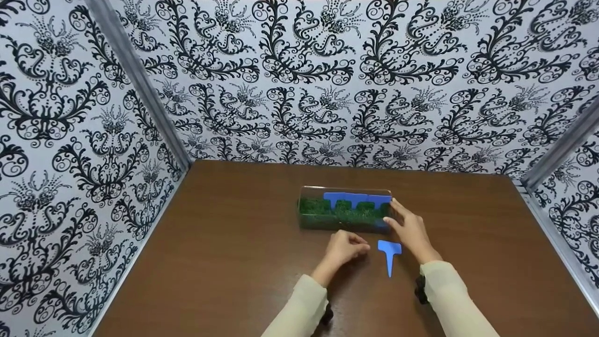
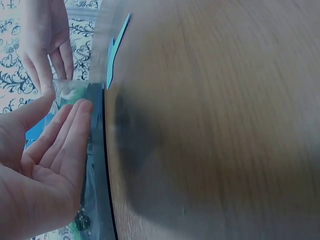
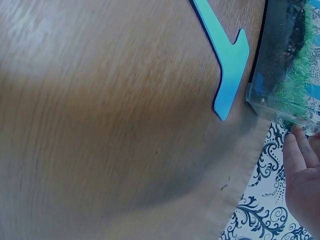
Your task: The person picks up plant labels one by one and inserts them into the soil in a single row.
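Note:
A clear plastic box (image 1: 323, 222) holds green artificial grass (image 1: 318, 206). A row of blue T-shaped plant labels (image 1: 358, 199) stands in it, along the back. My right hand (image 1: 411, 229) holds the box's right end, thumb toward the front and fingers at the back corner. In front of the box, my left hand (image 1: 344, 247) hovers low over the table with thumb and fingers bent toward each other; nothing shows between them. In the left wrist view its fingers (image 2: 75, 145) are loosely extended. One more blue plant label (image 1: 389, 256) lies flat between the hands, stem toward me.
The brown wooden table (image 1: 224, 234) is bounded at the back and sides by walls (image 1: 299, 93) with black-and-white scroll patterns. Grey metal strips (image 1: 140, 79) run along the wall corners. Tiny green bits (image 3: 224, 187) lie on the table.

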A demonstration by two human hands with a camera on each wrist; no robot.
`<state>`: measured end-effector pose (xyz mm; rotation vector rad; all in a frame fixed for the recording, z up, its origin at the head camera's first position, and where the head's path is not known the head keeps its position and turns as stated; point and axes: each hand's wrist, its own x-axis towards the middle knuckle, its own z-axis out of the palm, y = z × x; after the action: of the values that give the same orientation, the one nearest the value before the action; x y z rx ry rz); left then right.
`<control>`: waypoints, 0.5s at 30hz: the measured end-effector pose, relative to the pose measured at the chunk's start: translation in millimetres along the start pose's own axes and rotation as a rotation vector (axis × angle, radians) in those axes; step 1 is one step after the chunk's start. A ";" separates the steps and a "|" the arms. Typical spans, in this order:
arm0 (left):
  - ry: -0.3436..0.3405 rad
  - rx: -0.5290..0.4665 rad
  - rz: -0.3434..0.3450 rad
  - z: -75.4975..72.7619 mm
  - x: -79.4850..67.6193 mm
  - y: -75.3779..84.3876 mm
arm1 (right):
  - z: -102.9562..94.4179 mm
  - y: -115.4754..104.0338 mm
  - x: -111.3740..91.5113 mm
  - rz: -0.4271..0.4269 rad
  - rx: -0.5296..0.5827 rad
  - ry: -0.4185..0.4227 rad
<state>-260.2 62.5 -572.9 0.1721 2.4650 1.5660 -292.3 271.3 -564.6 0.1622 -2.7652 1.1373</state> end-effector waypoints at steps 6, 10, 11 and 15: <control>-0.070 -0.039 -0.097 9.5 -1.8 6.6 | -0.7 0.7 0.5 -0.017 0.007 0.003; -0.094 0.006 -0.151 16.8 -2.9 10.8 | -1.0 1.2 0.5 -0.009 0.004 -0.005; -0.098 0.019 -0.161 18.7 -3.1 11.7 | -1.1 1.0 0.3 -0.006 0.003 -0.009; -0.100 0.076 -0.197 25.7 -3.8 14.8 | -1.4 0.4 0.3 0.010 0.006 -0.030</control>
<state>-250.5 90.6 -569.6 0.0187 2.3841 1.3520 -292.5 272.6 -563.8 0.1676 -2.7920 1.1556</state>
